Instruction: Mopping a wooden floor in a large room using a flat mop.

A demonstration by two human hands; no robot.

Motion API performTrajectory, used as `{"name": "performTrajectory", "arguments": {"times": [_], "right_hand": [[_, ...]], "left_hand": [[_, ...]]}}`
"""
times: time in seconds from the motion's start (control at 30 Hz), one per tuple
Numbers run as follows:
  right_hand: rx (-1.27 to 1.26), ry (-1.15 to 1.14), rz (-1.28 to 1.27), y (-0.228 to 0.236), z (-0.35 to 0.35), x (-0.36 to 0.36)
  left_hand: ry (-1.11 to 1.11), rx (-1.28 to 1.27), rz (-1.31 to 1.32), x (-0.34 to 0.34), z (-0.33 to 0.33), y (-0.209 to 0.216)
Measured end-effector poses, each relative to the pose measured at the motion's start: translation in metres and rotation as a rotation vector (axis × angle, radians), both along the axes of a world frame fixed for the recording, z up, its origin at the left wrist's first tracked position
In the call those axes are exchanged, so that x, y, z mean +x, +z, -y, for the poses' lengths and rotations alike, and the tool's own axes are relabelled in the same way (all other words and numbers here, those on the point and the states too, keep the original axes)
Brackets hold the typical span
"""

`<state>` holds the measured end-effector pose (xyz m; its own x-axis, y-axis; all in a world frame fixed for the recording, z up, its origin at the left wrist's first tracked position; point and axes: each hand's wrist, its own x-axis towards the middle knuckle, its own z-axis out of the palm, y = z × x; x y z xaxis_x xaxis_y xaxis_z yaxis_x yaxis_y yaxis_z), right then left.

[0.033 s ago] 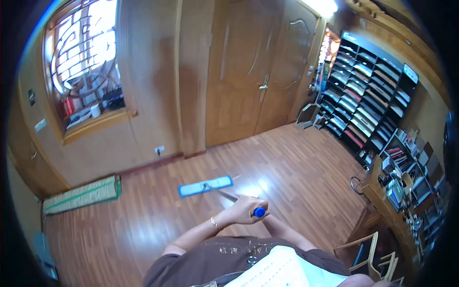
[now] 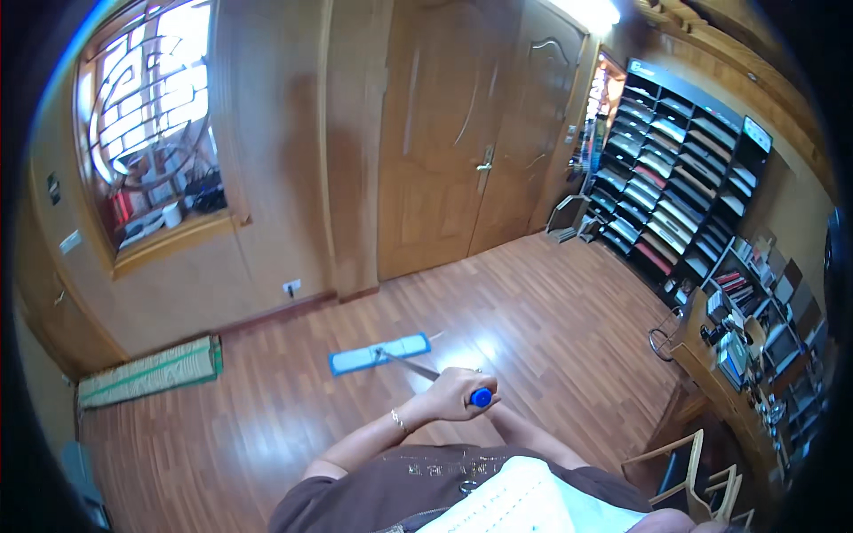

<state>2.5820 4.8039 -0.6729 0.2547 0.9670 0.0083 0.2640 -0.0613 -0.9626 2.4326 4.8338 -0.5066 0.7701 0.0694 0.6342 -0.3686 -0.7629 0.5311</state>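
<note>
A flat mop with a light blue pad (image 2: pixel 379 353) lies on the wooden floor in front of me. Its handle (image 2: pixel 410 363) rises toward my body and ends in a blue cap. Around the top of that handle, just below the cap, my left hand (image 2: pixel 451 394) is closed, with a bracelet at its wrist. My right forearm (image 2: pixel 533 434) reaches to the same spot from the other side. The left hand covers most of my right hand, so its fingers are hidden.
A folded green-edged mat (image 2: pixel 151 373) lies along the left wall. Ahead is a closed double door (image 2: pixel 444 178). To the right stand a black rack (image 2: pixel 653 182) of sample boards, a cluttered wooden desk (image 2: pixel 689 346) and a wooden chair (image 2: pixel 689 484).
The whole view has shifted slightly, with the room sitting a little lower and farther left. The mop pad and my hands keep nearly the same places, and my left grip is unchanged.
</note>
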Motion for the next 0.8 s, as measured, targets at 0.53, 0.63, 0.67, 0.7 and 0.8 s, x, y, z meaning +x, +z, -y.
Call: {"name": "performTrajectory", "arguments": {"times": [0.53, 0.63, 0.67, 0.7, 0.8], "right_hand": [[-0.576, -0.731, -0.890, -0.137, 0.062, 0.219], [-0.561, -0.657, -0.830, -0.168, 0.013, 0.271], [-0.553, -0.607, -0.849, -0.162, 0.001, 0.286], [-0.546, -0.558, -0.866, -0.150, -0.017, 0.301], [-0.492, -0.500, -0.828, -0.133, -0.053, 0.349]], "left_hand": [[0.131, 0.017, 0.173, 0.148, -0.152, -0.015], [0.216, -0.033, 0.082, 0.184, -0.213, -0.026], [0.232, -0.117, 0.124, 0.197, -0.228, -0.022], [0.278, -0.104, 0.097, 0.205, -0.242, -0.009], [0.378, -0.142, 0.119, 0.237, -0.285, 0.002]]}}
